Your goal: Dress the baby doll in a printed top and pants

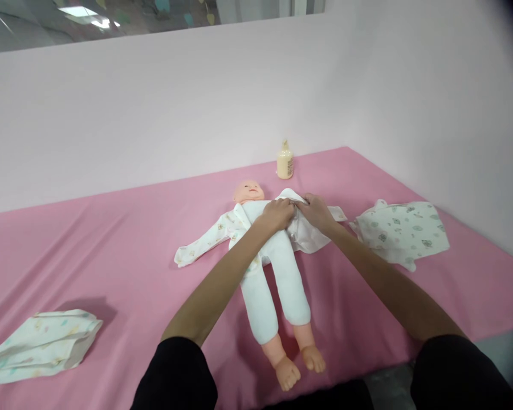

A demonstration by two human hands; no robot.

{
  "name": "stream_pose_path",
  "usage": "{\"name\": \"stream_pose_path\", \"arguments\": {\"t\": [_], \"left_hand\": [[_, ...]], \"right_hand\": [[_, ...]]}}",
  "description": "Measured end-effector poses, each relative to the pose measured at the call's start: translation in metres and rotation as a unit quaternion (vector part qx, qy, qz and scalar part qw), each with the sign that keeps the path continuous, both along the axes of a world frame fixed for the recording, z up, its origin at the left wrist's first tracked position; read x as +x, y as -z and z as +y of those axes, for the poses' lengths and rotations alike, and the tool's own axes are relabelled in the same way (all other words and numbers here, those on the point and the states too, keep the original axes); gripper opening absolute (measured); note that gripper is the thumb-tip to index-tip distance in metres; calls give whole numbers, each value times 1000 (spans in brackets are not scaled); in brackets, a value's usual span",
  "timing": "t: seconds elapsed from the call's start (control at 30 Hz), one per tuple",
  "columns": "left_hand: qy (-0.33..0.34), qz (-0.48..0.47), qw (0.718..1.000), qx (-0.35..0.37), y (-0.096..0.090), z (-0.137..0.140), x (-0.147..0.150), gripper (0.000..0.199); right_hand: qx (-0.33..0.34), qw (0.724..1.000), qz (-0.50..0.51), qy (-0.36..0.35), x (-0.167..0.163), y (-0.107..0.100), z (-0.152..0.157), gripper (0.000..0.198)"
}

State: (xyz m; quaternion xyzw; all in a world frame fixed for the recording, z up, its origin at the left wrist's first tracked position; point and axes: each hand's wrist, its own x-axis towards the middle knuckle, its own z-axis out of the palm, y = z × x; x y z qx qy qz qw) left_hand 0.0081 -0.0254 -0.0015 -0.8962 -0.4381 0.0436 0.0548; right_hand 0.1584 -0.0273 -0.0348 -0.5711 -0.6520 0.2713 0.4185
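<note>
Diffuse light — glare on glass [128,25], soft shadows on sheet [141,267] — right corners dark.

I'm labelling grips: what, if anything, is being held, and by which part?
Left hand and right hand both pinch the white top, near the upper edge of its opened side; grip partly hidden.

The doll's head [248,191] seems to be of smooth plastic, with a soft shine. The white suit [287,276] is of matt, slightly fluffy cloth, and the printed jacket [311,236] looks like thin, matt cotton. The pump bottle [285,165] is smooth, rather glossy plastic. The pink sheet [132,256] is matt, wrinkled cloth; the wall [196,108] looks smooth and matt.
</note>
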Motion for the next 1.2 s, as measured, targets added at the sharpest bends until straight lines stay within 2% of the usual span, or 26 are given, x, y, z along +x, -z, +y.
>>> {"name": "stream_pose_path", "arguments": {"t": [0.1,0.2,0.27,0.33,0.47,0.53,0.67,0.77,0.87,0.97,1.03,1.1,1.2], "left_hand": [[-30,-8,999,8,-16,-19,-28,30],[-125,-36,990,62,-24,-38,-54,35],[-204,-58,974,82,-23,-51,-67,37],[-270,-84,957,72,-19,-62,-76,40],[-342,-128,931,20,-12,-78,-89,47],[-343,-157,926,-13,-10,-82,-94,45],[-298,-247,919,-71,-7,-84,-102,25],[-278,-295,908,-100,-9,-85,-108,24],[-266,-340,896,-105,-13,-88,-114,23],[-255,-349,896,-103,-15,-89,-112,23],[-250,-344,898,-111,-17,-89,-105,21],[-241,-345,898,-126,-20,-87,-97,18],[-245,-342,899,-123,-24,-79,-91,19]], "right_hand": [[-28,999,9,-24,-7,-7,-7,14],[-51,997,30,-52,-24,-15,-13,16],[-46,995,50,-74,-39,-17,-16,16],[-40,992,61,-102,-52,-17,-18,15],[-16,990,33,-138,-58,-15,-26,17],[-15,992,4,-127,-50,-16,-33,23],[-40,993,-76,-83,-27,-20,-55,41],[-57,989,-123,-56,-10,-17,-72,56],[-109,984,-109,-85,2,-14,-82,60],[-157,977,-34,-140,-3,-18,-86,55],[-127,981,-10,-143,-16,-23,-89,52],[-72,983,-33,-163,-33,-29,-92,51],[-13,959,-108,-261,-51,-38,-96,48]]}}
